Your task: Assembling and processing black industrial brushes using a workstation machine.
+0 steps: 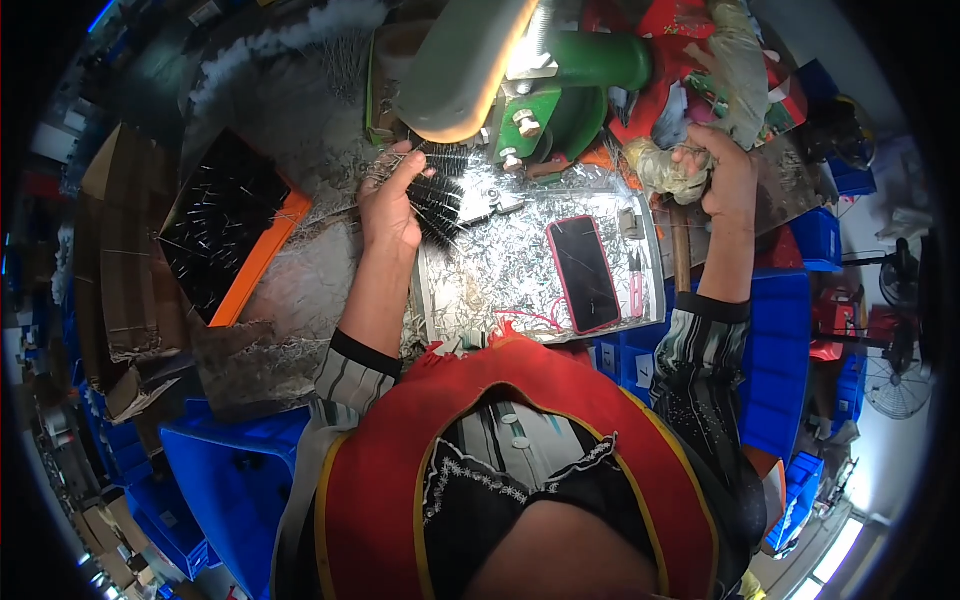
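My left hand (388, 200) is closed on several black bristle brushes (440, 195) with thin wire stems. It holds them beneath a lamp head (465, 75), beside a green metal machine (545, 115) with large bolts. On the machine's right side, my right hand (728, 170) is wrapped round a handle end (662, 172) bound in pale, worn wrapping. Below the machine lies a light tray (645, 333), strewn with short metal wire clippings. A dark-screened phone (583, 275) in a pink case rests in it, beside a small pink-handled tool (636, 283).
On the left, an orange-edged box (262, 258) holds many black brushes, near a brown carton (128, 240). Blue bins (228, 480) stand low on the left and right. A wooden stick (683, 250) lies below my right hand. Loose wires (335, 65) lie at the back.
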A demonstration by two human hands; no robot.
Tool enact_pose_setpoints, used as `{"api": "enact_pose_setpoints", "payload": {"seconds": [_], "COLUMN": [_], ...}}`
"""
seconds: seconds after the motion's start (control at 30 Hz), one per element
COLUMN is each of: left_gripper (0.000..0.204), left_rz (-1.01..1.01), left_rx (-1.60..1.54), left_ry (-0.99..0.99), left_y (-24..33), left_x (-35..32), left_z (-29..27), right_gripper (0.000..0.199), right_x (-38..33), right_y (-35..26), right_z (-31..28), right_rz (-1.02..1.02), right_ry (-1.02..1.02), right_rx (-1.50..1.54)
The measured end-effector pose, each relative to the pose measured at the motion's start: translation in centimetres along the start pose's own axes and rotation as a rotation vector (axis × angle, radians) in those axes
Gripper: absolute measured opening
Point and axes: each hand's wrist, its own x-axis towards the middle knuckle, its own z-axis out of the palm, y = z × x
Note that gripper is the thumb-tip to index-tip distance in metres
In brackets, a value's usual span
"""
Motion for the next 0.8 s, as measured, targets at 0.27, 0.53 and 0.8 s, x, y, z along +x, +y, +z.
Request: {"api": "enact_pose_setpoints", "payload": {"seconds": [0.27, 0.53, 0.8], "left_gripper": [0.03, 0.026, 0.027], "left_rz": [0.015, 0.019, 0.15], "left_rx": [0.083, 0.055, -0.004], "left_ry": [0.018, 0.025, 0.178], "left_y": [0.2, 0.4, -1.0], "left_x": [-0.4, -0.5, 0.2], "left_z": [1.2, 2.2, 1.1], "right_gripper": [0.015, 0.005, 0.017], "right_x": [1.8, 0.4, 0.4], "right_y": [-4.1, 7.8, 1.9], "right_z": [-0.1, -0.7, -0.2], "right_rz": [0.062, -0.614, -0.01], "right_ry": [-0.321, -0.131, 0.029], "right_rx": [-0.065, -0.009, 0.063]}}
